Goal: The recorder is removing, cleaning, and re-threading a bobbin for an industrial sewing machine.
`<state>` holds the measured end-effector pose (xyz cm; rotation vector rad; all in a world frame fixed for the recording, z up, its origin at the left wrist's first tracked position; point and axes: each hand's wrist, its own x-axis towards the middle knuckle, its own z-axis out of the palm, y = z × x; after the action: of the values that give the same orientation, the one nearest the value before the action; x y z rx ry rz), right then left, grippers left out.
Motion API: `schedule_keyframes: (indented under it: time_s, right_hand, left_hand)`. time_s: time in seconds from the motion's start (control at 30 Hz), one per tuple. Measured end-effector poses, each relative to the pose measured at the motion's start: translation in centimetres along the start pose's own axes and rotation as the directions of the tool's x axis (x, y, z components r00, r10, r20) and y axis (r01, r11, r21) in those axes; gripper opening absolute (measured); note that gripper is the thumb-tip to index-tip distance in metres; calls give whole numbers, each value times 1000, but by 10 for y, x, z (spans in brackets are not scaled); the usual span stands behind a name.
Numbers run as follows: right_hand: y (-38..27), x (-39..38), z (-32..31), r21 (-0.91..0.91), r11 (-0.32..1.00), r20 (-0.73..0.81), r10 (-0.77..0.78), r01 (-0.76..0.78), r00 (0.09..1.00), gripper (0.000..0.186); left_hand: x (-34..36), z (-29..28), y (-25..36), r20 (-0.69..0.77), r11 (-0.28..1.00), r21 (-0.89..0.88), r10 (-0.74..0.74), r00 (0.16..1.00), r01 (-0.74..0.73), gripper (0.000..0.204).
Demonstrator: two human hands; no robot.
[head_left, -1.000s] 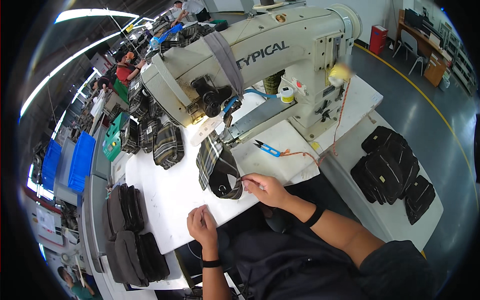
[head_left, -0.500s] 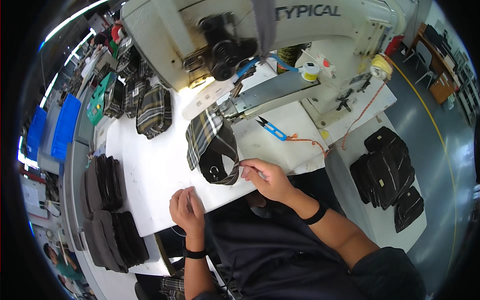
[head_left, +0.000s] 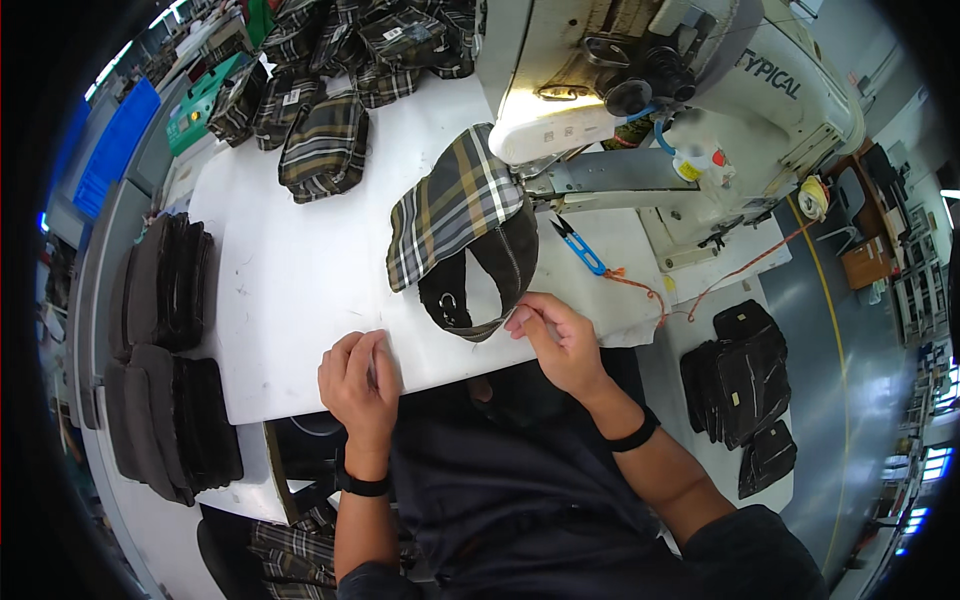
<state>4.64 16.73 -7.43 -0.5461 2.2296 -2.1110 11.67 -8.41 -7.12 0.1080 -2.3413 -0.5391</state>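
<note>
A plaid bag piece, brown, black and white outside and dark inside, hangs open like a loop at the sewing machine's needle end. A small metal ring or clip shows on its dark inner side. My right hand pinches the bag piece's near lower edge between thumb and fingers. Near the front table edge rests my left hand, its fingers loosely curled with nothing visible in them, apart from the bag. Blue thread snips on an orange cord lie right of the bag piece.
Finished-looking plaid pouches are heaped at the back left of the white table. Stacks of dark fabric pieces stand at the left. More dark pieces lie on a side surface at the right. A thread spool sits beside the machine.
The whole view has shifted, with the machine now farther right. The bag piece has swung round, showing more of its plaid side. My right hand stays on its edge; my left stays near the table edge.
</note>
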Motion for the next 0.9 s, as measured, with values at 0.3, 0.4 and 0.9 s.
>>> schedule_keyframes:
  time_s: [0.3,0.4,0.9]
  right_hand:
    - [-115,-13,-96,-462,839,-183,-408,288,895,24]
    - [-179,13,-185,-842,481,-298,-794,246,530,29]
    - [-267,222,-452,-754,498,-530,-76,-429,844,55]
  left_hand:
    - [-2,0,-5,-67,999,-14,37,997,-38,17]
    - [-1,4,-5,-55,998,-20,50,997,-51,17]
    - [-3,4,-2,-58,1000,8,29,998,-28,14]
